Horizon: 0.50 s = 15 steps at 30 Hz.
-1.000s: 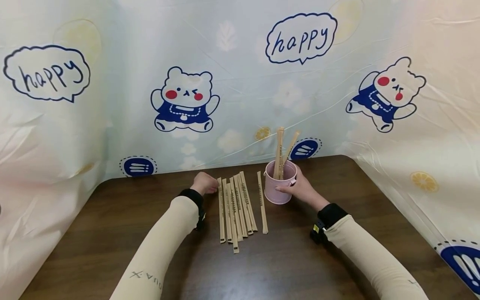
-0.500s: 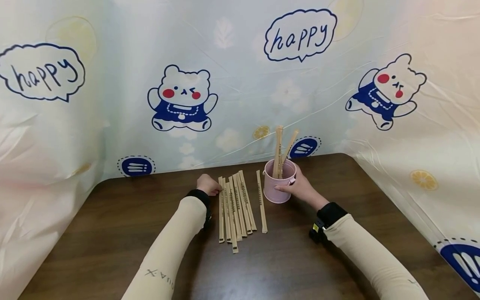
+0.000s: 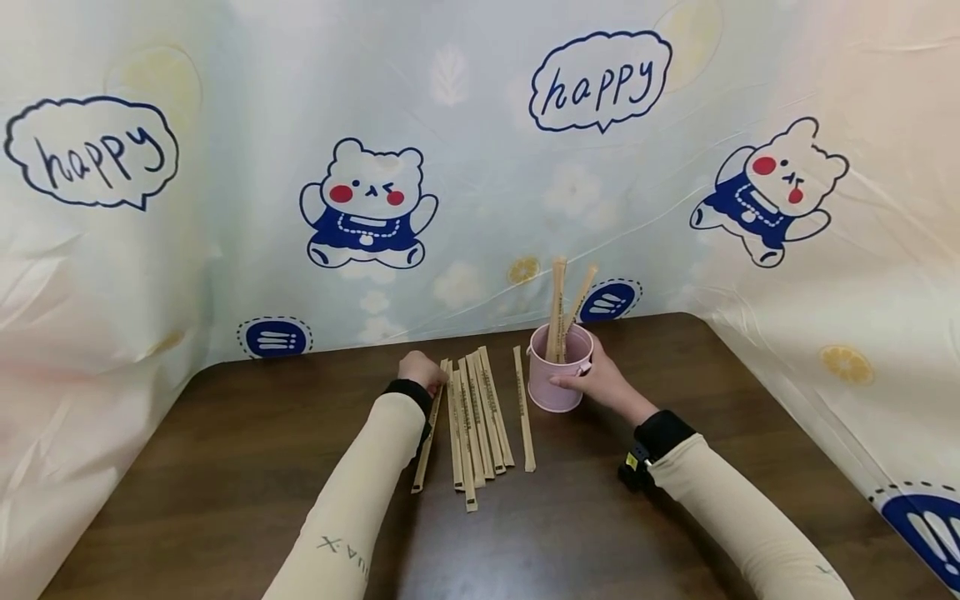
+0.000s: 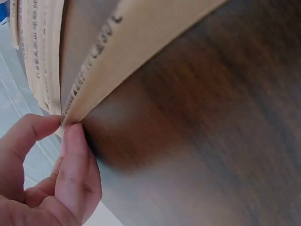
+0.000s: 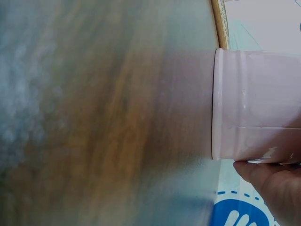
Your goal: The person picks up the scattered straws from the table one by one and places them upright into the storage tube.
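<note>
My left hand [image 3: 422,369] pinches the far end of a slim brown paper-wrapped stick [image 3: 427,457] between thumb and fingers. In the left wrist view this printed wrapper [image 4: 124,52] runs up and away from the fingertips. Just right of it, a row of several like sticks [image 3: 476,425] lies on the table, some overlapping. One single stick [image 3: 524,417] lies apart, between the row and a pink bucket [image 3: 551,393]. My right hand [image 3: 609,381] holds the bucket at its right side, thumb across the front. Several wrapped sticks [image 3: 557,312] stand upright or leaning in the bucket.
The brown wooden table [image 3: 570,533] has its far edge close behind the sticks and bucket. A pale printed curtain [image 3: 480,167] with bears and "happy" bubbles hangs behind and along both sides.
The left hand has moved slightly right and now pinches the leftmost stick. That stick's near end has swung left, away from the row. The right hand and bucket stay in place.
</note>
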Each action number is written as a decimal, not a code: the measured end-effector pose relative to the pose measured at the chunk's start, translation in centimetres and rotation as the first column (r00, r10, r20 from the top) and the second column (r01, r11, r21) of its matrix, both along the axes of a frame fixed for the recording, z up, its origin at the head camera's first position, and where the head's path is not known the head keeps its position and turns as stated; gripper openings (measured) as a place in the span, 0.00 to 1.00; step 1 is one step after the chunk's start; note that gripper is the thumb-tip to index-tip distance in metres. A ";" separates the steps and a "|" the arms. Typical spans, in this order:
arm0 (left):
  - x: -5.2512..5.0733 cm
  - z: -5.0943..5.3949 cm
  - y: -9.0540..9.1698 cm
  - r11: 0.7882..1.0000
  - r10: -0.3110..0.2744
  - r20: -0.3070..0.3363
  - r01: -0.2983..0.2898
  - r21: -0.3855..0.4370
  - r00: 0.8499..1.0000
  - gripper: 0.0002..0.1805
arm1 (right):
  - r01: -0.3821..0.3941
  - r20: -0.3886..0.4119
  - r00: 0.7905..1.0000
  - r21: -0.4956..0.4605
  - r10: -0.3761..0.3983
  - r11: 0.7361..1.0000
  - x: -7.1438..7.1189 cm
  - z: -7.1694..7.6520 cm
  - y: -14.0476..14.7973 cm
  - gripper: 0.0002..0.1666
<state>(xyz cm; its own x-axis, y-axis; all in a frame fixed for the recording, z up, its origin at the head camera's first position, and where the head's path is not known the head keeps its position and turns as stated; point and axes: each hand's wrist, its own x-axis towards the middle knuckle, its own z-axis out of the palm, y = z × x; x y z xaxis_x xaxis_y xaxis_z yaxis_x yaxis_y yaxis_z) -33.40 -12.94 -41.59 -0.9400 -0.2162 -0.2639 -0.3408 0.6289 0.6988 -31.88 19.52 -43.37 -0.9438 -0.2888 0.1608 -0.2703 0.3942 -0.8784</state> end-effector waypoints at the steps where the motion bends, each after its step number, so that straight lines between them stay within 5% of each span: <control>1: -0.1 -0.2 0.0 1.000 -0.007 -0.003 0.007 -0.005 1.000 0.13 | 0.001 0.002 1.000 0.003 -0.001 1.000 0.0 0.0 0.0 0.63; 6: -0.4 -0.7 0.0 0.999 -0.018 -0.018 0.017 -0.047 1.000 0.23 | 0.007 0.005 1.000 -0.008 -0.007 1.000 -0.1 0.0 -0.1 0.62; 12: -0.4 -0.4 0.6 0.981 -0.054 0.024 0.058 -0.183 0.998 0.21 | 0.002 0.014 1.000 -0.005 -0.001 1.000 -0.1 0.0 0.0 0.63; 15: -0.1 -0.2 0.7 0.983 -0.051 0.013 0.053 -0.173 0.999 0.20 | 0.008 0.023 1.000 -0.002 -0.008 1.000 -0.1 0.0 0.0 0.64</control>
<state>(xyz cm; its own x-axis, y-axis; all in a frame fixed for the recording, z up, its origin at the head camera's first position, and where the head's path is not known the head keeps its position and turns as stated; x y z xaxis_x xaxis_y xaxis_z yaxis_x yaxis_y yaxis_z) -33.52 -12.22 -41.76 -0.9490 -0.2104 -0.2349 -0.3102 0.7573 0.5747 -32.00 19.50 -43.35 -0.9495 -0.2811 0.1394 -0.2467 0.3942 -0.8853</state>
